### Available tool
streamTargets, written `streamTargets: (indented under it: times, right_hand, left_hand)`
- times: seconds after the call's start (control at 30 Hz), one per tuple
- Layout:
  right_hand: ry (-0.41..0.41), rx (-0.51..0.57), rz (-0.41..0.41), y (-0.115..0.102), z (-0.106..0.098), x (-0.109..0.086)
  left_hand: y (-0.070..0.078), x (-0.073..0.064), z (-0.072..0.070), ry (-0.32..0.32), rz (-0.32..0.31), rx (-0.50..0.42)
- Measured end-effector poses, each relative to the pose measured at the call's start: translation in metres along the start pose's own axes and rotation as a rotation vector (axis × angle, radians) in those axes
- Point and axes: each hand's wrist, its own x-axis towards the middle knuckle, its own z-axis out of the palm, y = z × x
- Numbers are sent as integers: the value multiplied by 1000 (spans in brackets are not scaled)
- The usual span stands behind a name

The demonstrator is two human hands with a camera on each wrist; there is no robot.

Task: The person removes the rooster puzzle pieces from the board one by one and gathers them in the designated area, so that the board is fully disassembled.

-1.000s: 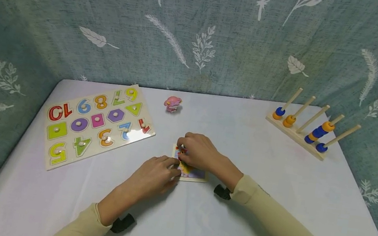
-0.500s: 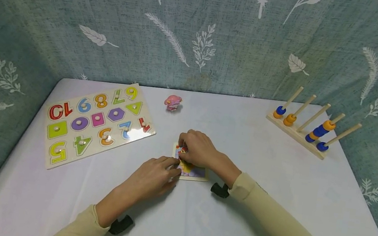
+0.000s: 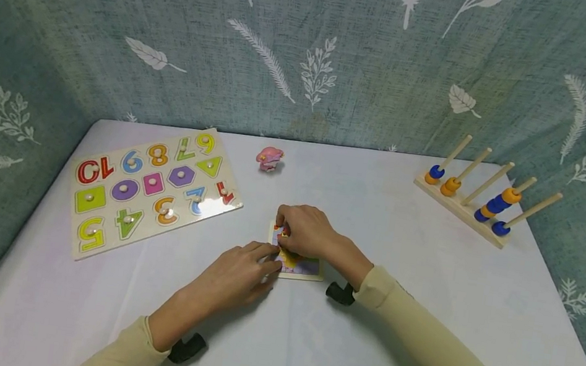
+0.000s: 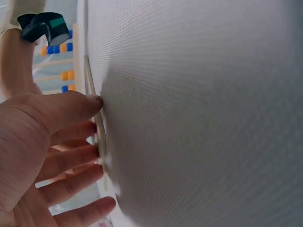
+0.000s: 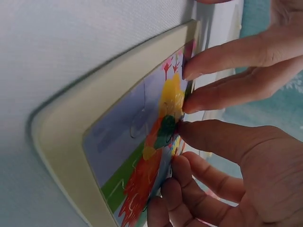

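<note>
A small wooden jigsaw puzzle (image 3: 301, 268) with a pale frame and a colourful picture lies flat on the table, partly covered by both hands. My right hand (image 3: 308, 233) bends over its far left part, with thumb and fingertips pinching a puzzle piece (image 5: 176, 145) at the picture's surface; the piece is mostly hidden. My left hand (image 3: 238, 268) rests at the puzzle's near left side. Its fingers are loosely extended, and the fingertips touch the board and picture. In the left wrist view, the left thumb lies against the board's edge (image 4: 101, 135).
A number-and-shape peg board (image 3: 156, 194) lies at the left. Behind the puzzle stands a small pink toy figure (image 3: 269, 159). A wooden peg stacker (image 3: 460, 208) with blue and orange beads stands at the far right. The patterned curtain (image 3: 311, 54) hangs along the table's back edge.
Both hands stay at the puzzle, and the right fingers have shifted only slightly. The whole head view has moved a little. Nothing else visibly differs.
</note>
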Motion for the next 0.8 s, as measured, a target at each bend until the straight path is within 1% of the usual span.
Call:
streamTargets:
  times: [0.23, 0.57, 0.8]
  right_hand:
    - [27, 2, 12, 1, -1, 1]
    - [30, -78, 10, -3, 0, 0]
    - [53, -89, -1, -4, 2, -1]
  left_hand:
    - [0, -1, 0, -10, -6, 3]
    - [1, 0, -1, -10, -6, -6]
    - [0, -1, 1, -12, -10, -12]
